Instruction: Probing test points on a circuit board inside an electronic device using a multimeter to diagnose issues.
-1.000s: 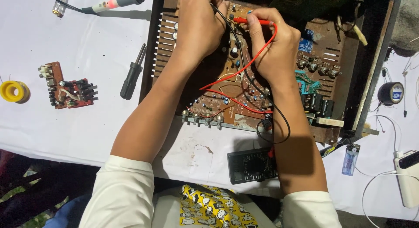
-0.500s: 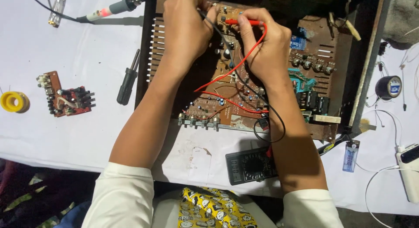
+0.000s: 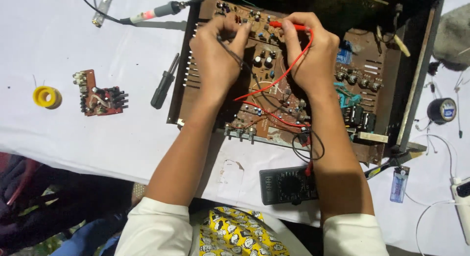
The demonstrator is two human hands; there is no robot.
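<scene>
Head view: circuit board (image 3: 274, 97) under hands (image 3: 264, 55).

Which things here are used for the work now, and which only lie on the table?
In use:
left hand holding black probe
right hand holding red probe
circuit board
multimeter

Lying about:
screwdriver
small red board
yellow tape roll
soldering iron
black tape roll

dark multimeter (image 3: 288, 185) at table edge, blue-white labelled tape roll (image 3: 442, 110) right
</scene>
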